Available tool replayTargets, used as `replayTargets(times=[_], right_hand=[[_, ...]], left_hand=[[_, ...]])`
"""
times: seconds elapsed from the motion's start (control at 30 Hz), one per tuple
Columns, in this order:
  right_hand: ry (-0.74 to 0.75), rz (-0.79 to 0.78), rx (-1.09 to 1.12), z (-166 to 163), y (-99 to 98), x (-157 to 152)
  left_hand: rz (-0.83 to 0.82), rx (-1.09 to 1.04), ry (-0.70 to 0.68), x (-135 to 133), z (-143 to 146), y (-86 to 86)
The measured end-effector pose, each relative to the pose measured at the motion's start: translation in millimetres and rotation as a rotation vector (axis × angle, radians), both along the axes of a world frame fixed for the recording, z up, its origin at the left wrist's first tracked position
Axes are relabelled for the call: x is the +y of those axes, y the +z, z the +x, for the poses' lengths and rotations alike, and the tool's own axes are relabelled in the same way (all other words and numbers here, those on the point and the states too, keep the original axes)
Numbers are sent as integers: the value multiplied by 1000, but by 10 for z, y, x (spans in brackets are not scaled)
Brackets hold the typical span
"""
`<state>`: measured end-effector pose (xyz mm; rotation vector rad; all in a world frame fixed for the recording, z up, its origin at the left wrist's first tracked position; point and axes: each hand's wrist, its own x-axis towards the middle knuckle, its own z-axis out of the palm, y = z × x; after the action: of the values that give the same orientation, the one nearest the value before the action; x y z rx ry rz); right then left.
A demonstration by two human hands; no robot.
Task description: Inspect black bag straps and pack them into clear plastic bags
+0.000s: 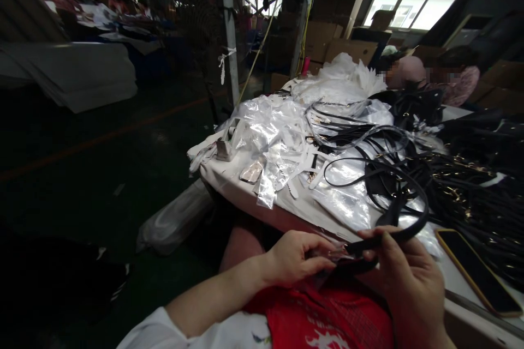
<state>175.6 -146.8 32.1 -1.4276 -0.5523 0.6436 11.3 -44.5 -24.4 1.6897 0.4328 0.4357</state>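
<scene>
Low at the table's front edge, my right hand [403, 267] pinches a black strap [421, 210], which loops up and back onto the table. Facing it, my left hand [297, 259] is closed on a small clear plastic bag [338, 252] at the strap's end. Fingers hide part of the bag and whatever is inside it. Beyond my hands, more black straps [360, 139] with gold-coloured metal fittings lie in loops over clear plastic bags [270, 125].
A phone with an orange-yellow edge [478, 270] lies right of my right hand. A tape dispenser [229, 142] stands at the table's left corner. Black straps with clasps [462, 191] pile up at the right. Across the table sits another person [454, 79]. Cardboard boxes [323, 38] stand behind.
</scene>
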Motion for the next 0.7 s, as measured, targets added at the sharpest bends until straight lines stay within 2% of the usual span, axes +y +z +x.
replayTargets(times=[0.1, 0.23, 0.3, 0.43, 0.5, 0.6, 0.7], right_hand=[[23, -47, 55, -28, -13, 24], [67, -100, 137, 61, -64, 46], [99, -102, 113, 110, -164, 69], [201, -96, 36, 35, -497, 157], [292, -86, 93, -37, -611, 211], [372, -14, 310, 22, -549, 283], [242, 157, 371, 286, -314, 337]], left_hand=[[16, -28, -31, 25, 6, 12], [159, -58, -14, 37, 42, 6], [174, -79, 29, 8, 81, -15], [129, -96, 195, -76, 172, -99], [178, -67, 273, -93, 195, -159], [279, 23, 302, -76, 170, -253], [320, 100, 239, -52, 103, -304]])
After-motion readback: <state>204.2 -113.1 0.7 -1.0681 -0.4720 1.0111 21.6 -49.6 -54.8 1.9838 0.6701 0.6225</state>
